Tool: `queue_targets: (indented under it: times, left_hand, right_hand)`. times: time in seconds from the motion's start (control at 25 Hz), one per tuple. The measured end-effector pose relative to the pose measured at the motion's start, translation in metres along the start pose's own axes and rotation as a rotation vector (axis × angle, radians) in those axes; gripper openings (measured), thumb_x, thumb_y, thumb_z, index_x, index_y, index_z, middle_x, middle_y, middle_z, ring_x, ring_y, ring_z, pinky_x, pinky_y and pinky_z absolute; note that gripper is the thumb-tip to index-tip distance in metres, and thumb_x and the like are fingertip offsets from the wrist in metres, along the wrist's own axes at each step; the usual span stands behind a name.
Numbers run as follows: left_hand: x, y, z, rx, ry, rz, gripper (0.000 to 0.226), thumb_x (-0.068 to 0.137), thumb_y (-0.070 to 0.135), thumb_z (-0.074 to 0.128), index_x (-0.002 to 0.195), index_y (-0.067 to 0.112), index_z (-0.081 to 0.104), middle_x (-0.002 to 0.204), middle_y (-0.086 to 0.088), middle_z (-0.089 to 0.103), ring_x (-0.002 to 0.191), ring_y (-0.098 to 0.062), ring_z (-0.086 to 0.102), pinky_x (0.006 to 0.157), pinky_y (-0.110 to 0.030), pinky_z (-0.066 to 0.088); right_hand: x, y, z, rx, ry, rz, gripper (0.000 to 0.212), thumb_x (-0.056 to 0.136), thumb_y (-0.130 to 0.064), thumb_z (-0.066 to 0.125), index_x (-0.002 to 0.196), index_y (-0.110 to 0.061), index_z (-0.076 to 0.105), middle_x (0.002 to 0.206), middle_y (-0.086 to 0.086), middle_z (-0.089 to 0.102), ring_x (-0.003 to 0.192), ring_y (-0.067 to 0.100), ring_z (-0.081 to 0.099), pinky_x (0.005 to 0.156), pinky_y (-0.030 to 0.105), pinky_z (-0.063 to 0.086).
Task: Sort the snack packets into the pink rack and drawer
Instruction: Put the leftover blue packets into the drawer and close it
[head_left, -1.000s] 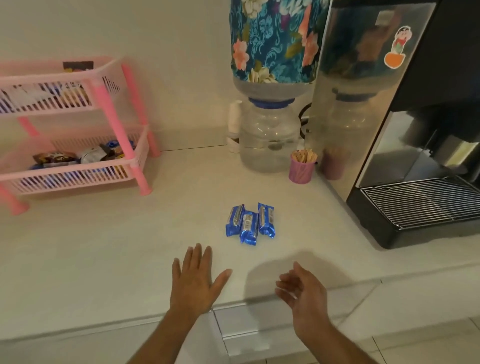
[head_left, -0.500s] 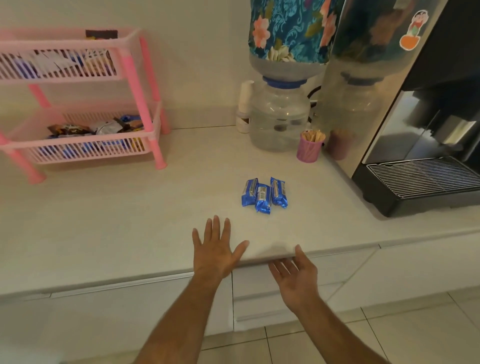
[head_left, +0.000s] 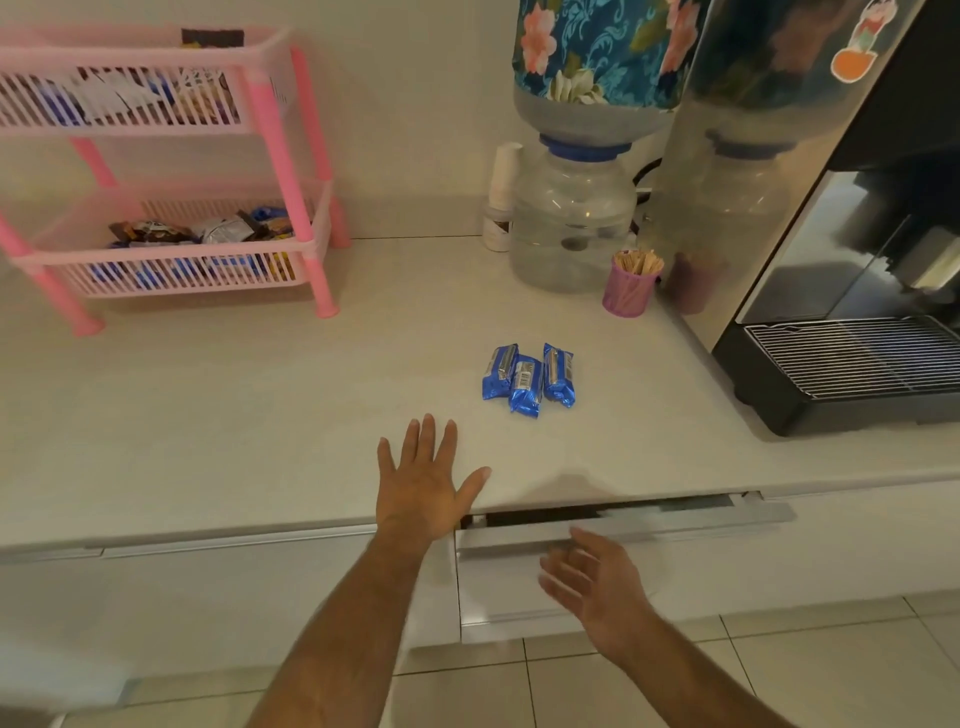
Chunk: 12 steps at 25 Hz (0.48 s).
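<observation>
The left hand (head_left: 425, 483) lies flat on the worktop (head_left: 234, 415) near its front edge, fingers straight and spread, holding nothing; the right hand (head_left: 597, 587) is blurred in front of the drawer (head_left: 675, 566), fingers loosely extended toward its handle strip, and whether they touch it I cannot tell; the drawer stands slightly open, a dark gap showing under the worktop edge. Just beyond the left hand three blue snack packets (head_left: 529, 378) lie side by side, touching; their print is too small to read. Farther back stands a clear water dispenser (head_left: 571, 223) with a floral cover, a purple cup of wooden sticks (head_left: 629, 286) beside it, and a steel coffee machine (head_left: 831, 260) with a cartoon sticker on the right. At the far left the pink rack (head_left: 280, 156) holds mixed packets on both tiers.
</observation>
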<state>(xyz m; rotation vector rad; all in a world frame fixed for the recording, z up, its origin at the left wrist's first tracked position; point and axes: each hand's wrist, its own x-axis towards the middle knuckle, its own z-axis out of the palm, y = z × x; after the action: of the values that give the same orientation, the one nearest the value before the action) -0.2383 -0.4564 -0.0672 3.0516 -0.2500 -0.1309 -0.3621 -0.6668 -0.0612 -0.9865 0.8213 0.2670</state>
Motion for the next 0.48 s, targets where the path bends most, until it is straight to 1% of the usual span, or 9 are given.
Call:
queue_targets:
  times: [0.08, 0.12, 0.2, 0.24, 0.28, 0.32, 0.36, 0.4, 0.48]
  left_hand:
    - [0.0, 0.001, 0.001, 0.013, -0.008, -0.008, 0.094, 0.078, 0.083, -0.012, 0.156, 0.03, -0.011, 0.166, -0.004, -0.014, 0.152, -0.025, -0.014, 0.121, -0.058, -0.003]
    - [0.001, 0.001, 0.001, 0.019, -0.012, -0.012, 0.094, 0.078, 0.083, -0.012, 0.156, 0.03, -0.012, 0.166, -0.004, -0.015, 0.152, -0.025, -0.015, 0.121, -0.058, -0.003]
    - [0.0, 0.001, 0.002, 0.022, -0.014, -0.012, 0.095, 0.078, 0.083, -0.012, 0.156, 0.029, -0.012, 0.166, -0.005, -0.015, 0.152, -0.026, -0.014, 0.121, -0.058, -0.002]
    - [0.0, 0.001, 0.002, 0.02, -0.012, -0.009, 0.096, 0.077, 0.083, -0.013, 0.156, 0.029, -0.012, 0.166, -0.005, -0.014, 0.152, -0.026, -0.014, 0.121, -0.058, -0.003]
    - [0.0, 0.0, 0.001, 0.018, -0.01, -0.006, 0.097, 0.076, 0.083, -0.014, 0.156, 0.029, -0.011, 0.166, -0.005, -0.014, 0.152, -0.025, -0.014, 0.121, -0.058, -0.003]
    - [-0.001, 0.0, 0.002, 0.017, -0.009, -0.006, 0.097, 0.076, 0.083, -0.015, 0.156, 0.029, -0.011, 0.166, -0.005, -0.014, 0.152, -0.025, -0.014, 0.121, -0.057, -0.003]
    - [0.0, 0.0, 0.002, 0.015, -0.007, -0.006, 0.097, 0.076, 0.083, -0.015, 0.156, 0.029, -0.011, 0.166, -0.005, -0.013, 0.152, -0.025, -0.014, 0.121, -0.057, -0.003]
    - [0.0, -0.001, 0.002, 0.013, -0.002, -0.008, 0.096, 0.076, 0.083, -0.015, 0.156, 0.029, -0.011, 0.166, -0.005, -0.013, 0.152, -0.025, -0.013, 0.121, -0.057, -0.002]
    - [0.0, -0.001, 0.003, 0.012, 0.007, -0.008, 0.095, 0.077, 0.083, -0.014, 0.156, 0.03, -0.01, 0.166, -0.005, -0.012, 0.153, -0.025, -0.012, 0.121, -0.057, -0.002]
  right_hand:
    - [-0.015, 0.003, -0.013, -0.541, -0.015, -0.128, 0.012, 0.084, -0.027, 0.074, 0.088, -0.016, 0.073, 0.082, 0.004, 0.075, 0.075, 0.023, 0.074, 0.066, 0.035, 0.061]
    - [-0.02, 0.001, -0.015, -0.836, -0.046, -0.297, 0.01, 0.082, -0.033, 0.075, 0.082, -0.024, 0.073, 0.077, -0.005, 0.074, 0.07, 0.012, 0.072, 0.063, 0.027, 0.06]
    - [-0.023, -0.014, -0.007, -1.339, -0.096, -0.665, 0.014, 0.081, -0.047, 0.071, 0.083, -0.033, 0.07, 0.082, -0.02, 0.07, 0.079, -0.001, 0.064, 0.073, 0.018, 0.053]
    - [-0.021, -0.025, 0.002, -1.479, -0.144, -0.739, 0.022, 0.082, -0.052, 0.068, 0.093, -0.033, 0.071, 0.091, -0.023, 0.067, 0.087, -0.004, 0.059, 0.082, 0.02, 0.05]
    - [-0.019, -0.036, 0.012, -1.59, -0.229, -0.707, 0.03, 0.083, -0.053, 0.066, 0.1, -0.029, 0.072, 0.097, -0.019, 0.066, 0.09, 0.0, 0.057, 0.085, 0.023, 0.049]
    - [-0.016, -0.044, 0.02, -1.682, -0.347, -0.621, 0.031, 0.085, -0.052, 0.066, 0.094, -0.024, 0.074, 0.089, -0.012, 0.066, 0.082, 0.004, 0.057, 0.078, 0.024, 0.048]
    - [-0.012, -0.047, 0.025, -1.74, -0.463, -0.52, 0.034, 0.086, -0.05, 0.066, 0.075, -0.019, 0.071, 0.073, -0.007, 0.061, 0.066, 0.008, 0.052, 0.065, 0.025, 0.043]
    - [-0.007, -0.046, 0.027, -1.773, -0.532, -0.442, 0.044, 0.087, -0.05, 0.066, 0.057, -0.017, 0.06, 0.058, -0.005, 0.051, 0.053, 0.01, 0.043, 0.056, 0.025, 0.035]
    - [-0.004, -0.044, 0.026, -1.806, -0.551, -0.349, 0.056, 0.086, -0.05, 0.069, 0.047, -0.019, 0.043, 0.05, -0.004, 0.038, 0.046, 0.012, 0.033, 0.054, 0.027, 0.029]
